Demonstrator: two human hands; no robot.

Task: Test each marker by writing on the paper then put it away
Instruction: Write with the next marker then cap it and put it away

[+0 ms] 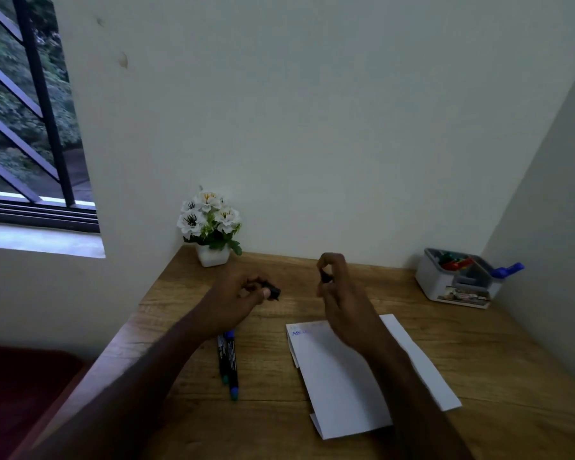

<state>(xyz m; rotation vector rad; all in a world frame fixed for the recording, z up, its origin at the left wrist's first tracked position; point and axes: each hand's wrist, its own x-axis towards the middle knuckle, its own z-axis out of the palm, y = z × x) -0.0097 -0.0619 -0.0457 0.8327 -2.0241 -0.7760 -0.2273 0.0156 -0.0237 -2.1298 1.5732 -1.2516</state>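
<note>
Above the wooden desk [478, 353], the left hand [236, 302] grips a small black piece [273, 292], and the right hand [342, 303] pinches another dark piece [325, 277]. Left of the paper [342, 376] lie two markers [229, 363]; the grey organizer [458, 283] sits beyond it, to the right.

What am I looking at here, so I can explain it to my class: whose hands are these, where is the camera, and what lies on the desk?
There is one picture, from a camera worn on a person's head, looking down at a wooden desk. There is no machine, just bare hands. The left hand grips a small black piece, probably a marker or its cap; the right hand pinches another. On the desk lie two markers, a folded paper with blue writing, a flower pot and a grey organiser holding more pens.
</note>
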